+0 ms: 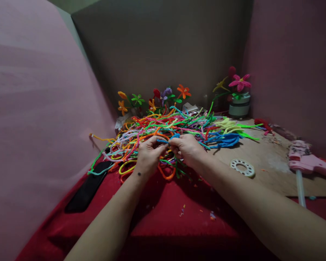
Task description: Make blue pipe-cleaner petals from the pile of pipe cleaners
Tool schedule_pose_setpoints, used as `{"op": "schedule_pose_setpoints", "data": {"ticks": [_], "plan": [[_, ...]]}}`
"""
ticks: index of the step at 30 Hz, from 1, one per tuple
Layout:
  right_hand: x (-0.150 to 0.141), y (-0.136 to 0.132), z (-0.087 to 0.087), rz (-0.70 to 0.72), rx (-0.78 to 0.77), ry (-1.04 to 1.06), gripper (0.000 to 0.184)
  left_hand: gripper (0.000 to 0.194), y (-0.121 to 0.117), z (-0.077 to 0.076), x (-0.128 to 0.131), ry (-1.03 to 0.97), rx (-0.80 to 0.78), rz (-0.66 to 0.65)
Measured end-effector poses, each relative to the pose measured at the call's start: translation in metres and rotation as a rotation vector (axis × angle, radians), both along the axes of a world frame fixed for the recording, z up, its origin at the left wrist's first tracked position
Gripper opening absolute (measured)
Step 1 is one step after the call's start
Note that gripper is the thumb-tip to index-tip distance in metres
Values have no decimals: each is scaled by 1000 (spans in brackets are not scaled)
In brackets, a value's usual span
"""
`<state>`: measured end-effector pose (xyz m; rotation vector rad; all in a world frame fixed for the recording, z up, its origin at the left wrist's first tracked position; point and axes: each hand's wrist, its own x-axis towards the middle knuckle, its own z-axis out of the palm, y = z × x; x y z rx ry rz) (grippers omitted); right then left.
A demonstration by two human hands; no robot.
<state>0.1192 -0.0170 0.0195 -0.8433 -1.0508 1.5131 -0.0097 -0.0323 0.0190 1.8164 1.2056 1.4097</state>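
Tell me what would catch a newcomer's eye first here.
Probably the tangled heap of multicoloured fuzzy stems in the middle of the view. Over its near side, the left hand and right hand pinch a blue fuzzy stem. Farther back on the right, a bright pink flower stands above a pale green pot.

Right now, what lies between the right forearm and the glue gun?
In the head view, a pale ring and a small orange scrap lie on the board between forearm and glue gun.
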Motion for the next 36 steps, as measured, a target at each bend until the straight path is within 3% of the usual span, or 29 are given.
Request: {"op": "schedule_pose_setpoints", "data": {"ticks": [4, 7, 9, 14, 17, 21, 24, 26, 29, 31, 33, 36], "plan": [[0, 5, -2, 24, -117, 112, 20, 17, -1, -5, -4, 539, 516, 28], [1, 7, -2, 18, -145, 120, 21, 19, -2, -3, -5, 626, 571, -36], [1, 7, -1, 31, -97, 123, 20, 14, -2, 0, -4, 426, 442, -30], [1, 0, 2, 19, 119, 35, 13, 18, 1, 8, -5, -193, -267, -171], [-1, -2, 1, -23, 278, -99, 9, 24, 2, 10, -10, -278, -510, -295], [0, -1, -2, -162, 474, -335, 13, 19, 1, 12, -13, -225, -549, -314], [0, -2, -1, -267, 547, -502, 14, 19, -3, 14, -8, 16, -397, -180], [-1, -3, -2, -345, 544, -597, 16, 18, -7, 13, -3, 351, -120, 10], [-4, -3, -4, -342, 399, -571, 20, 18, -12, 7, 4, 904, 333, 288], [-6, -2, -6, -255, 255, -406, 22, 22, -14, 3, 6, 1118, 508, 357], [-6, -1, -5, -156, 145, -205, 23, 22, -14, 1, 5, 1127, 582, 370], [-2, -1, 0, -54, 100, -38, 24, 10, -7, 5, -2, 772, 469, 309]]}}
